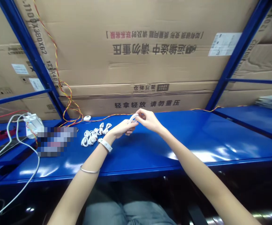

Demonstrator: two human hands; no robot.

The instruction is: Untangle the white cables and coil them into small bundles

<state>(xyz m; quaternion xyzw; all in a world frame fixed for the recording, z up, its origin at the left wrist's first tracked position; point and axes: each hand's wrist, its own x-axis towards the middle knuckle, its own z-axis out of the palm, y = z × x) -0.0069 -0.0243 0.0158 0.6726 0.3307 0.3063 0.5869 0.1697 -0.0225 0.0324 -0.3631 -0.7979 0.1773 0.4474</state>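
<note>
Both my hands meet over the middle of the blue shelf [197, 137]. My left hand [123, 128] is closed around a coiled white cable [133, 118], and my right hand [147, 119] pinches the top of the same coil from the right. A white band and a thin silver bangle sit on my left wrist. To the left of my hands, several bundled white cables [93, 136] lie in a row on the shelf.
Large cardboard boxes [136, 56] form the back wall behind blue rack posts. Red and yellow twisted wires [67, 93] hang down and run along the shelf's back. A white power adapter [32, 123] with a long white cord and a small white puck [87, 117] sit at left.
</note>
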